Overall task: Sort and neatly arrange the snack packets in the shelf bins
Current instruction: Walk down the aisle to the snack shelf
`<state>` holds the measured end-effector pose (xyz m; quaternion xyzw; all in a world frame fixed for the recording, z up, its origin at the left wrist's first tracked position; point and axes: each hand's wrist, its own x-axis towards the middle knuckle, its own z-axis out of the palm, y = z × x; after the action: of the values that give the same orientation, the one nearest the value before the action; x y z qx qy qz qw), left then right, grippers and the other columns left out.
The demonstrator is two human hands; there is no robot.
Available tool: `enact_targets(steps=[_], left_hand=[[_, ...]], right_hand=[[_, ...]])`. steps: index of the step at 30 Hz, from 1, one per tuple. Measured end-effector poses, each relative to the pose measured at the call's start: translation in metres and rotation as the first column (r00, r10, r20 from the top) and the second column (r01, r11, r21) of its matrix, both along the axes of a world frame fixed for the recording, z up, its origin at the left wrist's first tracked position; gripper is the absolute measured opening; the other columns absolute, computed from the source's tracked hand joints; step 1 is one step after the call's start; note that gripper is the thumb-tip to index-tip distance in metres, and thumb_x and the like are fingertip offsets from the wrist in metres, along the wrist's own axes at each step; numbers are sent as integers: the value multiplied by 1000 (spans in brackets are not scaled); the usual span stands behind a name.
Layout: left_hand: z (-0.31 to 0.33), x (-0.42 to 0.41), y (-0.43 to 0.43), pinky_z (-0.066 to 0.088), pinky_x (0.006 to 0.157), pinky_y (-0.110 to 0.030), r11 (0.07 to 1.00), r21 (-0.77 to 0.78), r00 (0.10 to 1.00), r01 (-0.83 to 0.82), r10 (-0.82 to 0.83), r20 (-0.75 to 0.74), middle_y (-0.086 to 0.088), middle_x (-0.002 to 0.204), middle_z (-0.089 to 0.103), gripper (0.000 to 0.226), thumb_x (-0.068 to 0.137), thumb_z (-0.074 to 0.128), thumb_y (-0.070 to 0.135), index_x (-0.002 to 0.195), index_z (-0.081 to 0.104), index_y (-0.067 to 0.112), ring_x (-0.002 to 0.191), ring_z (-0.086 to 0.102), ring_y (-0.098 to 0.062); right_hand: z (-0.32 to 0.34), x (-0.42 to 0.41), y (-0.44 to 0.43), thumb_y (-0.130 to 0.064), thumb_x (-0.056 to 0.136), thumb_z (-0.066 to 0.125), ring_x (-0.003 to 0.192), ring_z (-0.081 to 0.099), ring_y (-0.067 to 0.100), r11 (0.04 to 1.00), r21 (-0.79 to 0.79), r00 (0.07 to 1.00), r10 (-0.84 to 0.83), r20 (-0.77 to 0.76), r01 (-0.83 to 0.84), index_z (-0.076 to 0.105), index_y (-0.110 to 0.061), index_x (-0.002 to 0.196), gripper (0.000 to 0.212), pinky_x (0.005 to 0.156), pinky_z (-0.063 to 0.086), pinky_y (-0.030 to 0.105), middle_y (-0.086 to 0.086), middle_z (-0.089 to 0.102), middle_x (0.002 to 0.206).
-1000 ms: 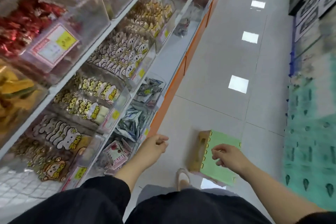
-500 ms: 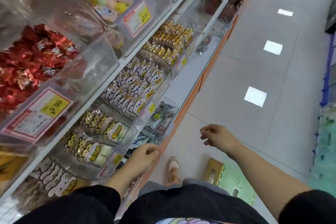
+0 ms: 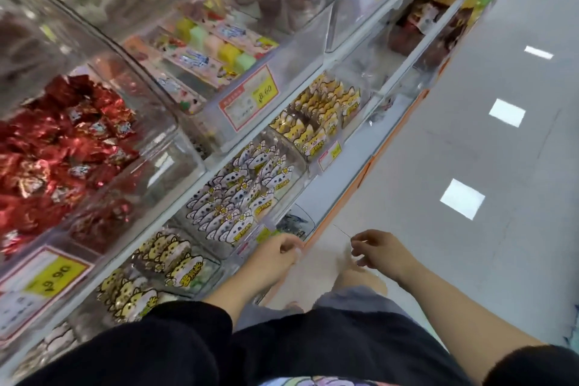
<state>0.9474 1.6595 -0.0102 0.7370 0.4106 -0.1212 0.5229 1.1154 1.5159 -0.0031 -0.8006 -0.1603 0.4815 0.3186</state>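
Clear plastic bins (image 3: pixel 175 160) are ranged along white shelves (image 3: pixel 297 92) on the left, tilted toward the aisle. On the middle shelf, white cat-faced packets (image 3: pixel 238 194) are stood upright in close rows inside one bin. Yellow cat-faced packets (image 3: pixel 319 113) are lined up likewise in the bin beyond it. More yellow packets (image 3: pixel 166 257) are held in the nearer bin, just left of the left forearm. On the shelf above, red foil sweets (image 3: pixel 62 147) are heaped loosely in a large bin. Pastel striped packets (image 3: pixel 213 50) are laid flat in the next one, behind a price tag (image 3: pixel 249 97).

The left hand (image 3: pixel 275 255) is held low, just in front of the bin of white packets, near its lower front corner; whether the bin is touched cannot be told. Its fingers (image 3: pixel 289 247) are loosely curled and nothing is gripped. The right hand (image 3: pixel 379 249) is held beside it over the pale floor (image 3: pixel 470 135), apart from the shelves. Its fingers (image 3: pixel 360 240) are also loosely curled, with nothing between them. Black sleeves (image 3: pixel 188 338) are seen at the bottom edge. The topmost bins are blurred, and their contents cannot be made out.
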Motion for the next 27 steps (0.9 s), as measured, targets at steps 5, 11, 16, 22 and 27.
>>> enact_targets(steps=[5,11,16,22,27], left_hand=[[-7,19,0,40,79,-22,975,4,975,-223,223,-14,6,112,61,16,96,52,19,107,56,31,96,54,-9],[-24,48,-32,45,78,-24,862,29,862,-507,507,11,5,109,61,17,96,52,24,111,60,27,100,59,-13],[-53,53,-65,46,78,-20,790,57,791,-610,611,-12,6,109,60,21,97,50,24,116,59,22,96,57,-10],[-108,26,-69,37,68,-13,792,221,794,-569,599,-104,13,105,57,26,97,47,26,121,58,24,88,53,-3],[-183,-6,-44,46,85,-27,815,393,860,-426,499,-103,9,112,61,23,94,51,19,111,60,31,104,59,-12]], right_hand=[[-1,48,31,-21,95,52,74,63,16,960,-38,958,281,61,-279,61,-11,105,17,74,49,29,5,68,92],[-6,104,68,-22,95,52,71,61,13,781,-57,776,625,89,-622,59,-12,101,14,69,48,24,1,65,87],[-32,131,81,-18,93,53,65,59,11,689,-81,688,724,52,-720,60,-10,99,12,61,43,20,1,65,85],[-97,115,99,-18,93,54,74,61,17,625,-71,618,780,100,-777,62,-13,90,10,68,48,27,3,64,85],[-179,73,126,-17,92,57,89,53,13,643,-6,604,722,337,-766,63,-13,113,22,79,41,19,4,53,117]])
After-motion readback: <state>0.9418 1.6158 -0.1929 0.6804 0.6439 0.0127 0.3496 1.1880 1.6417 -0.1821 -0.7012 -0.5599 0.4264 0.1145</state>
